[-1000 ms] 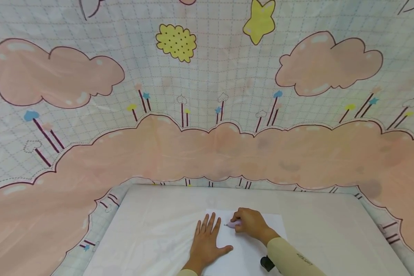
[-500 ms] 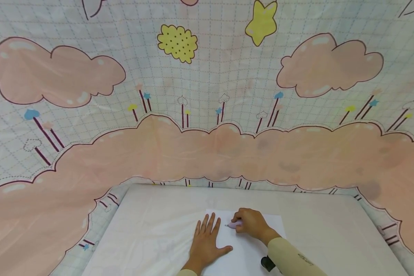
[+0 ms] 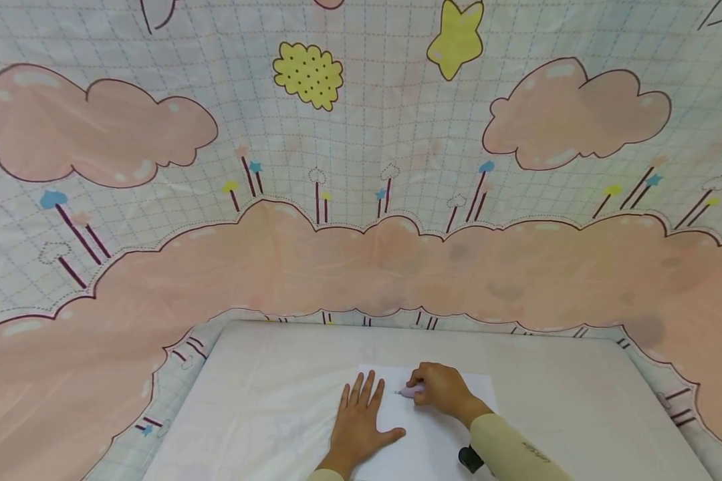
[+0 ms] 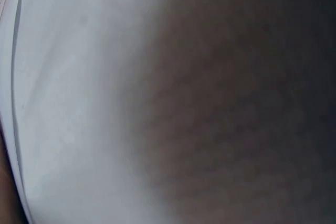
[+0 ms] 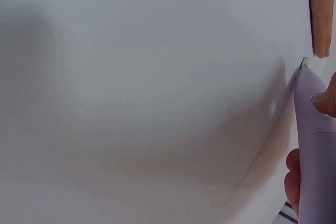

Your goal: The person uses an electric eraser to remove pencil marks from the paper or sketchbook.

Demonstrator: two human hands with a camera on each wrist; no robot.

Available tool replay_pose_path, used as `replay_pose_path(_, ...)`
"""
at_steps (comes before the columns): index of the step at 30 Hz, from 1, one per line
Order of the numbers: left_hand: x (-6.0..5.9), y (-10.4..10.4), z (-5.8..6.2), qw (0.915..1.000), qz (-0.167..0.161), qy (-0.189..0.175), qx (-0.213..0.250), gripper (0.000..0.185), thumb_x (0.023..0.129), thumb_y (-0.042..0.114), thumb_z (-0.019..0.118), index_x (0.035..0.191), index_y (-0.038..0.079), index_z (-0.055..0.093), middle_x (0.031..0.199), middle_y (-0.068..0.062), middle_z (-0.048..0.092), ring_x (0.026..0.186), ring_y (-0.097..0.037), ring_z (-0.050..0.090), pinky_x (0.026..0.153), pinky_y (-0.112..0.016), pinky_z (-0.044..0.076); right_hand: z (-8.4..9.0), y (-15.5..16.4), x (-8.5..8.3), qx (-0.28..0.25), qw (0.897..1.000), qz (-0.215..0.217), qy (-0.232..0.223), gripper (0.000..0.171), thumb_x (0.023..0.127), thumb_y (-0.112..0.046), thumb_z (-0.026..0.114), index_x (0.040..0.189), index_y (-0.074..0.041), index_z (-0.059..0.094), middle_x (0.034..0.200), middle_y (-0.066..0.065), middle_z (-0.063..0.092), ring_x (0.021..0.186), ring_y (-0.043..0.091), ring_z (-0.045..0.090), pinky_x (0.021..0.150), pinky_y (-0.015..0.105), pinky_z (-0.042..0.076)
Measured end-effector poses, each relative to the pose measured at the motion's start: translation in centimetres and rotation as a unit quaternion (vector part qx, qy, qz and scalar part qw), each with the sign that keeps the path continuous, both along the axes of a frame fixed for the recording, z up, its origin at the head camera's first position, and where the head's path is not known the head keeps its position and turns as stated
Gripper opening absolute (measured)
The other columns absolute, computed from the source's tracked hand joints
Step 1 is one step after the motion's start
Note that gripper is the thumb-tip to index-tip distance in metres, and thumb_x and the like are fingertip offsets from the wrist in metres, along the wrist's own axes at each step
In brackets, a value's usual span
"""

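A white sheet of paper (image 3: 436, 434) lies on the white table (image 3: 265, 394) near its front edge. My left hand (image 3: 361, 414) rests flat on the sheet's left part, fingers straight and spread. My right hand (image 3: 440, 389) grips a pale purple pen (image 3: 410, 391), its tip touching the paper just right of the left fingers. In the right wrist view the pen (image 5: 315, 145) points up toward the left hand's fingertips (image 5: 321, 19), with white paper (image 5: 147, 93) filling the rest. The left wrist view is a blur of white paper (image 4: 68, 103) and dark shadow.
A cloth backdrop (image 3: 361, 200) printed with pink clouds, a yellow star and grid lines hangs behind and around the table. A small black object (image 3: 470, 458) sits under my right sleeve (image 3: 517, 454). Bare table surface lies left and right of the sheet.
The right hand and pen have shifted very slightly to the right on the paper. The left hand has stayed flat in place.
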State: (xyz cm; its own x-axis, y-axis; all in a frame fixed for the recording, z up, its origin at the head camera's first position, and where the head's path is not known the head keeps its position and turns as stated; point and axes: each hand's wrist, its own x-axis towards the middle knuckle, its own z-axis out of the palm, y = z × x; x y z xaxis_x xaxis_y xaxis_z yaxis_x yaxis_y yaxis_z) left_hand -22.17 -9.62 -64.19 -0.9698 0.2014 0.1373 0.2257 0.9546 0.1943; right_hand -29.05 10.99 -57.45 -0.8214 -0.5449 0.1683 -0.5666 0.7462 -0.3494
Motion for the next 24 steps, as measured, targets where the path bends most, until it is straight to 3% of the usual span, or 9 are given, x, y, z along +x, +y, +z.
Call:
replay_pose_path(9,0.1,-0.1,-0.3,0.9997,-0.005,0.021,0.015,0.108,0.076,0.091,0.033,0.154,0.017,0.034,0.164,-0.007,0.02,0.152,-0.029,0.014,0.121,-0.054,0.015,0.3,0.5,0.1,-0.006,1.0,0.014,-0.004,0.016,0.071,-0.013,0.081,0.086,-0.018,0.077,0.083,-0.012,0.067,0.077,0.007,0.062,0.074,0.031,0.056)
replay_pose_path(24,0.2,-0.1,-0.4,0.9999,0.003,0.011,0.008,0.106,0.076,0.091,0.034,0.155,0.02,0.034,0.165,-0.004,0.017,0.153,-0.027,0.012,0.121,-0.054,0.013,-0.3,-0.8,-0.2,0.0,1.0,0.023,0.002,0.015,0.072,-0.016,0.081,0.087,-0.019,0.077,0.082,-0.014,0.065,0.074,0.002,0.059,0.071,0.029,0.055)
